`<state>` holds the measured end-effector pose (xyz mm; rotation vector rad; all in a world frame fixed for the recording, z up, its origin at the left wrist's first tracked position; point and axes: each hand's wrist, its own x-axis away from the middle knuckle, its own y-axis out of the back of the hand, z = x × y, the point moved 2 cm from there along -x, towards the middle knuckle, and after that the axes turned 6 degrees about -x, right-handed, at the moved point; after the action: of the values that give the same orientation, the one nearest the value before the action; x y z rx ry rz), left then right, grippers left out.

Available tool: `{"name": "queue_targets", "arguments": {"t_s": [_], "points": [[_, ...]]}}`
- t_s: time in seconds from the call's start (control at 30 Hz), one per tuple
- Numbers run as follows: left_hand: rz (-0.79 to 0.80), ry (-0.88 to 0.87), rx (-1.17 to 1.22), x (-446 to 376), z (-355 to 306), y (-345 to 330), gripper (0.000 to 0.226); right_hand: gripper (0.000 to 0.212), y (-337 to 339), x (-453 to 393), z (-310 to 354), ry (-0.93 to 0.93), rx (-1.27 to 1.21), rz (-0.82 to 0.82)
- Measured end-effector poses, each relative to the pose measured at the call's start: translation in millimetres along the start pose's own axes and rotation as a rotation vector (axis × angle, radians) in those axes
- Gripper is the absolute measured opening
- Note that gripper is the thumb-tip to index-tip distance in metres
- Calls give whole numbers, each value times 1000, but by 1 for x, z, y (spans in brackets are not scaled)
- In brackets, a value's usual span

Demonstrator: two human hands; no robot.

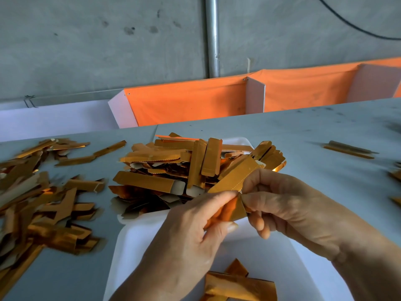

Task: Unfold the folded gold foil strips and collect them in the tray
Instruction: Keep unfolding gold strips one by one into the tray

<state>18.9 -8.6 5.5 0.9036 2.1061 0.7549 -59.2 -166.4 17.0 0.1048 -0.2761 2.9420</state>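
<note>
Grey table (303,135), strip (235,178) between both grips

A grey table (293,135) carries heaps of gold foil strips. A loose pile (36,198) spreads over its left side, with two single strips (93,153) lying just beyond it. At centre, a white tray (239,141) sits heaped with strips (184,164), touching a second white tray (138,246) nearer the camera, which holds a few strips (234,283). A lone strip (349,148) lies well apart at right, and more strips (396,183) show at the right edge.
</note>
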Motion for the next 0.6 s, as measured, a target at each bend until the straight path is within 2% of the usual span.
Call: {"name": "queue_targets", "arguments": {"t_s": [0.13,0.37,0.6], "points": [[7,-35,-69,-1,0,-3,46,3,-1,-4,-5,34,111,-68],[-11,-87,-12,-2,-3,0,49,5,4,0,1,38,-112,119],[5,-51,128,-1,2,-1,48,14,1,-4,-6,-3,-199,93]]}}
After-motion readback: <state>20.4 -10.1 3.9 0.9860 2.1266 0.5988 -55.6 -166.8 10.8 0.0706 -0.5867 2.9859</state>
